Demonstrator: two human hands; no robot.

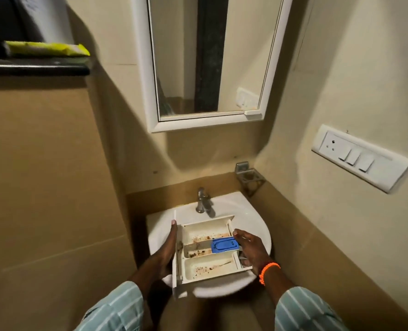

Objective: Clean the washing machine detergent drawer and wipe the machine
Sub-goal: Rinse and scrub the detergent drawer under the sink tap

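Left grip (168,247) flat, right grip (250,247) curled.

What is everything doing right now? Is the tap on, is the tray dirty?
Detergent drawer: out of the machine, held over the sink, brown grime in its compartments.
Blue insert: in place in the middle compartment.
Tap: no water seen running.
Sink: looks dry.
Left hand: flat against the drawer's front panel.
Right hand: grips the drawer's back end.
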